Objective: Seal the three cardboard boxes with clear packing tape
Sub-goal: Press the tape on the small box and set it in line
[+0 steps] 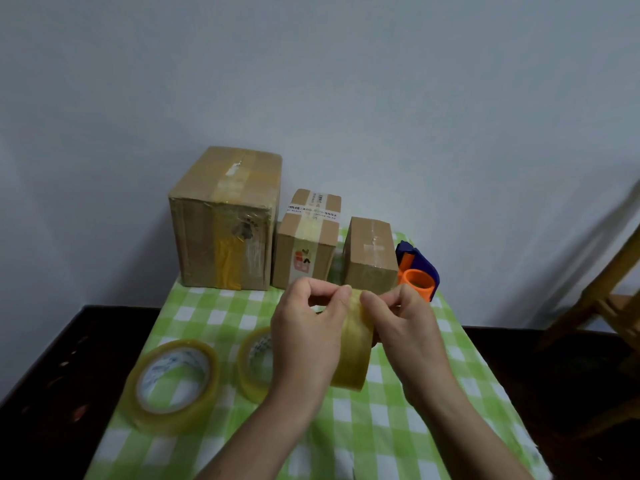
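Three cardboard boxes stand in a row at the back of the cloth: a large box [225, 220], a medium box [308, 244] with a printed label, and a small box [370, 258]. All carry strips of tape on top. My left hand [304, 337] and my right hand [405, 330] hold a roll of clear tape [353, 355] upright above the cloth. Both thumbs and forefingers pinch at the roll's top edge. Two more tape rolls lie on the cloth: one [173, 382] at the left, another [256, 362] partly behind my left hand.
A blue and orange tape dispenser [419, 271] sits right of the small box. A green checked cloth [381, 427] covers a dark table [59, 375]. A wooden chair [609, 292] stands at the right. The wall is close behind the boxes.
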